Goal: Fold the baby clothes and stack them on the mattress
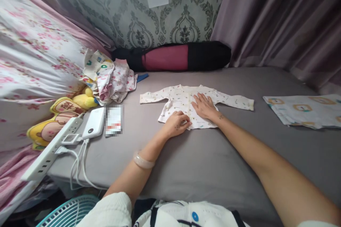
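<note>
A small white baby shirt (178, 101) with a tiny print lies spread on the grey sheet, its sleeves stretched out to both sides and its collar away from me. My left hand (177, 124) is at the lower front edge of the shirt, fingers curled and pinching the fabric near the hem. Flat on the shirt's right front panel rests my right hand (204, 106), its fingers extended and pressing on the cloth.
A folded printed cloth (303, 110) lies at the right. Crumpled baby clothes (114, 78) are heaped at the left, near a white power bank (93, 123), a power strip (53, 150) and cables. A long black and maroon bag (165, 57) lies along the wall.
</note>
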Demonstrator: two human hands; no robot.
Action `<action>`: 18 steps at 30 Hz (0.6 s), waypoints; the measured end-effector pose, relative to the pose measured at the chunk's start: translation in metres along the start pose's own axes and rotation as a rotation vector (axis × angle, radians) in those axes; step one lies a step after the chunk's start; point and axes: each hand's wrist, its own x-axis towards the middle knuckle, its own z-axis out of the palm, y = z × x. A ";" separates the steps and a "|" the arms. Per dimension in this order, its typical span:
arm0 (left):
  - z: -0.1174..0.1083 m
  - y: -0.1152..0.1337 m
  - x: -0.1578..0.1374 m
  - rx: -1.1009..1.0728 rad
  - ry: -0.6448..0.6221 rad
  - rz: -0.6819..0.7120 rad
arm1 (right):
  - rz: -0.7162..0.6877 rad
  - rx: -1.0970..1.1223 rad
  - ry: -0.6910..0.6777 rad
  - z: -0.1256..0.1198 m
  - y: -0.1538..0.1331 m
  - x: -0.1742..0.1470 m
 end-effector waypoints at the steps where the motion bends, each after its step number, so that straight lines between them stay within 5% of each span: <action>1: -0.002 -0.001 0.000 -0.027 -0.010 0.017 | -0.001 -0.006 0.011 0.000 -0.001 -0.002; 4: -0.006 -0.001 0.002 -0.091 -0.017 -0.001 | -0.031 -0.006 0.002 0.000 -0.006 -0.017; 12: -0.010 -0.005 0.002 -0.150 0.170 -0.369 | -0.157 0.026 -0.023 0.001 -0.034 -0.085; 18: -0.008 -0.010 0.002 -0.118 0.181 -0.396 | -0.255 0.044 0.019 -0.005 -0.052 -0.127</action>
